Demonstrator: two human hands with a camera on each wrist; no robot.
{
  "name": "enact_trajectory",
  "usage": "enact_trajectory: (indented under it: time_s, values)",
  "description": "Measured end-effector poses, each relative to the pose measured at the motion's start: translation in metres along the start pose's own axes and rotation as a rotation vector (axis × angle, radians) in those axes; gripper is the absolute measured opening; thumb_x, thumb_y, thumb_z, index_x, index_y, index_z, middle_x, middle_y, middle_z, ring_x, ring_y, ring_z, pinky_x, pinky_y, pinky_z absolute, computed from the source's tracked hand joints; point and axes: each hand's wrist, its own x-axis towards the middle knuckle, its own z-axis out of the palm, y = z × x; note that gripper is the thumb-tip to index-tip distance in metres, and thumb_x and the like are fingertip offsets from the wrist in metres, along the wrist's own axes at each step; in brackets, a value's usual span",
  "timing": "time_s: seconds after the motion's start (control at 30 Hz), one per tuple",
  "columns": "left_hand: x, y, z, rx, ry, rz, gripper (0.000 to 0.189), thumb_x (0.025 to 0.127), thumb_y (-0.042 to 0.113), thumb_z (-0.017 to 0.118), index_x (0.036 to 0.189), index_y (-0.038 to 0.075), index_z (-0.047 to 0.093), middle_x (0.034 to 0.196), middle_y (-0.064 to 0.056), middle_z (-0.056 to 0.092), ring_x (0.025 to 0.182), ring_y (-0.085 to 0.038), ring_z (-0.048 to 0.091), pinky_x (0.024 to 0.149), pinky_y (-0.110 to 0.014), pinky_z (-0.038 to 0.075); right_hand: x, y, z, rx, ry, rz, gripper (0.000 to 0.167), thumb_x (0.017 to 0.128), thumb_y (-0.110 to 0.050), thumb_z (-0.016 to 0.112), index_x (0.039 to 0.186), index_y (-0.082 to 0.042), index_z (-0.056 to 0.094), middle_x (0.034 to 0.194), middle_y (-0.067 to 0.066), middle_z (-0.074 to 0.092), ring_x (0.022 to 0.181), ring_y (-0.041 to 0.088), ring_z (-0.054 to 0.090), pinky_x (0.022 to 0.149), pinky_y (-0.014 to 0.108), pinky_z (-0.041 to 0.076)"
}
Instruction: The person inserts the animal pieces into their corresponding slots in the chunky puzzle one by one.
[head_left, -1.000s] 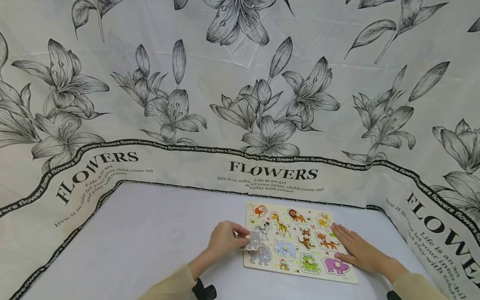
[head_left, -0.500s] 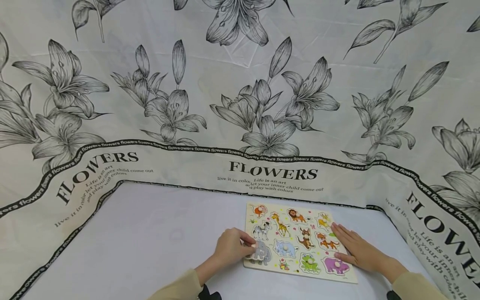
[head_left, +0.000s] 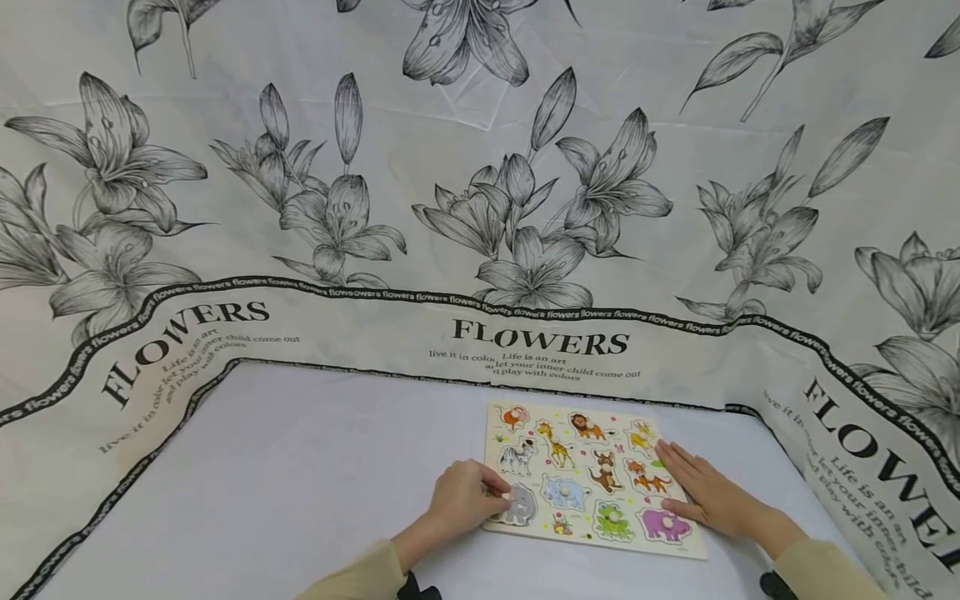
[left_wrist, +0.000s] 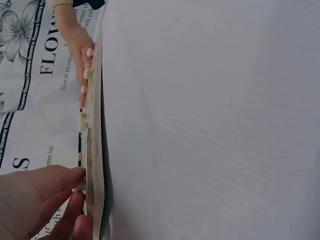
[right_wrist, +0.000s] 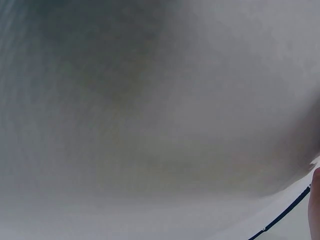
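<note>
A wooden animal puzzle board (head_left: pixel 537 527) lies on the white cloth, right of centre in the head view. At its near left corner my left hand (head_left: pixel 461 500) pinches the small knob of a grey elephant puzzle piece (head_left: pixel 522 508). The piece lies over the elephant's place on the board. Seen edge-on in the left wrist view, the board (left_wrist: pixel 98 190) has the left hand's (left_wrist: pixel 42 200) thumb and fingertips at the knob (left_wrist: pixel 79 187). My right hand (head_left: pixel 712 497) rests with extended fingers along the board's right edge. The right wrist view is mostly blurred.
Other knobbed animal pieces sit in the board, among them a purple hippo (head_left: pixel 664 526), a green frog (head_left: pixel 613 522) and a zebra (head_left: pixel 517 457). A flower-printed curtain (head_left: pixel 420 333) encloses the white table surface (head_left: pixel 315 467) at the back and sides.
The left hand has carried the elephant piece down and slightly right, from near the zebra onto the elephant's place. The right hand keeps its place on the board; the head view has shifted slightly.
</note>
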Motion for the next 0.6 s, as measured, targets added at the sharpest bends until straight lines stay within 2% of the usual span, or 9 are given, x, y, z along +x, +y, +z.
enact_trajectory:
  time_s: [0.2, 0.6]
  values:
    - [-0.0003, 0.0013, 0.0027, -0.001, 0.006, 0.020, 0.009, 0.072, 0.020, 0.081, 0.080, 0.020, 0.077, 0.070, 0.014, 0.069, 0.062, 0.006, 0.052, 0.062, -0.018, 0.039, -0.0008, -0.0021, -0.0027, -0.004, 0.013, -0.025, 0.078, 0.093, -0.040, 0.058, 0.150, -0.001, 0.024, 0.153, 0.023, 0.031, 0.131, -0.020, -0.022, 0.101, 0.001, -0.016]
    - [0.0004, 0.0020, 0.0076, 0.027, 0.000, 0.032, 0.009, 0.073, 0.021, 0.081, 0.081, 0.019, 0.077, 0.071, 0.014, 0.070, 0.063, 0.006, 0.053, 0.062, -0.018, 0.040, -0.0009, -0.0045, -0.0053, -0.026, 0.028, -0.056, 0.077, 0.093, -0.038, 0.058, 0.152, -0.003, 0.021, 0.158, 0.015, 0.025, 0.134, -0.018, -0.021, 0.103, 0.002, -0.015]
